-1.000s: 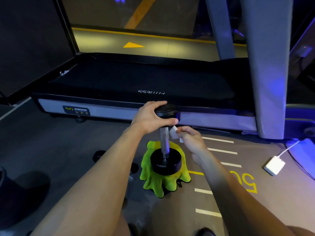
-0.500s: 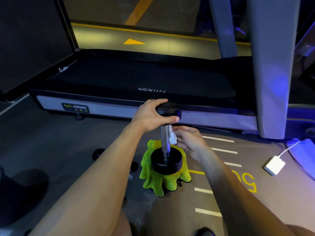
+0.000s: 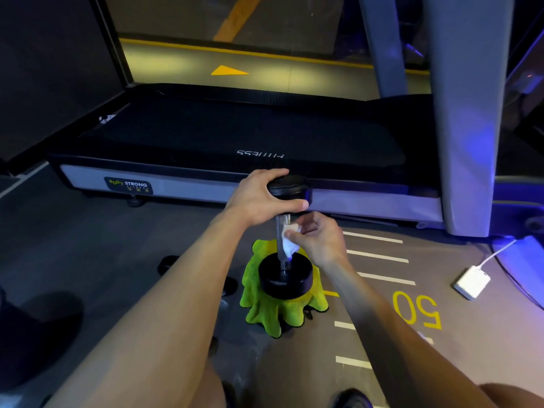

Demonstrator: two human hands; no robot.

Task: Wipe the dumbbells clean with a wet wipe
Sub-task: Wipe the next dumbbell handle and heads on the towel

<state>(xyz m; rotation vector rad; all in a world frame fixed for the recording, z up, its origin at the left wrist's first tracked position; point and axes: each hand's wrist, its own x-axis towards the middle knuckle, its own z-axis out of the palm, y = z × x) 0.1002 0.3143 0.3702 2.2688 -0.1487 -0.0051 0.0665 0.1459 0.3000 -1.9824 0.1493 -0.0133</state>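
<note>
A black dumbbell point(image 3: 285, 278) stands upright on a bright green cloth point(image 3: 266, 313) on the floor. My left hand point(image 3: 259, 195) grips its top head from the left and holds it steady. My right hand point(image 3: 319, 238) pinches a white wet wipe point(image 3: 288, 241) and presses it against the right side of the metal handle, about midway down. Behind my left forearm lies a second black dumbbell point(image 3: 167, 265), mostly hidden.
A treadmill point(image 3: 223, 142) runs across the view just behind the dumbbell, with a grey upright post point(image 3: 465, 113) at the right. A white power adapter point(image 3: 472, 282) with its cable lies on the floor to the right. White and yellow markings cover the floor.
My right hand has moved left from beside the handle and brought the wipe onto the metal handle. My left hand has kept its grip on the top head.
</note>
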